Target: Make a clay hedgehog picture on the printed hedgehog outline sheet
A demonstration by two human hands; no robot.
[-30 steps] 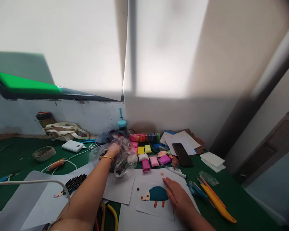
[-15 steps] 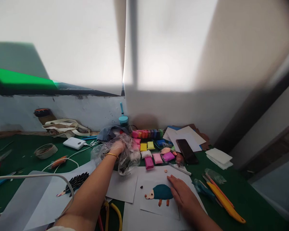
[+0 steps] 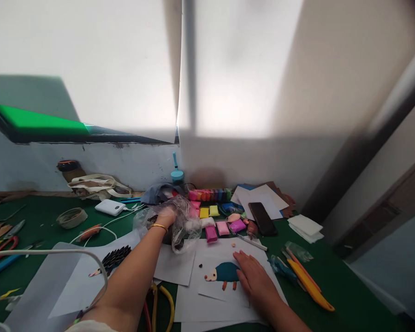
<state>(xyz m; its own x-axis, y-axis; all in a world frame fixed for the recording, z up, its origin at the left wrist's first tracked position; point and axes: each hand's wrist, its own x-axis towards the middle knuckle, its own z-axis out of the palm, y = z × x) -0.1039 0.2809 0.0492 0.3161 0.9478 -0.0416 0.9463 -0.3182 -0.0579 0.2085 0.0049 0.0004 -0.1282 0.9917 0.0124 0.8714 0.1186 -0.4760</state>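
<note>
My left hand [image 3: 166,216] reaches into a clear plastic bag [image 3: 186,230]; its fingers are hidden among the crinkled film and dark contents. My right hand [image 3: 254,276] lies flat, fingers stretched, over the right edge of a clay hedgehog [image 3: 226,272]. This figure has a teal body, a pale face and brown legs, and it sits on a white card [image 3: 212,293]. Beside it are a small dark seed-like piece [image 3: 200,265] and a bit of peach clay [image 3: 233,245]. Left of my forearm, another hedgehog [image 3: 116,256] carries overlapping black spines on white paper.
Clay packets [image 3: 211,234] cluster behind the card, with a phone [image 3: 263,219] to their right. A yellow cutter [image 3: 311,285] lies at right. Yellow-handled tools [image 3: 168,302] lie between my arms. At left are a power bank [image 3: 110,207], a tape roll [image 3: 72,217] and scissors [image 3: 10,244].
The view has shifted slightly, bringing more of the scissors at left into sight. My left hand stays in the bag, and my right hand still rests on the card.
</note>
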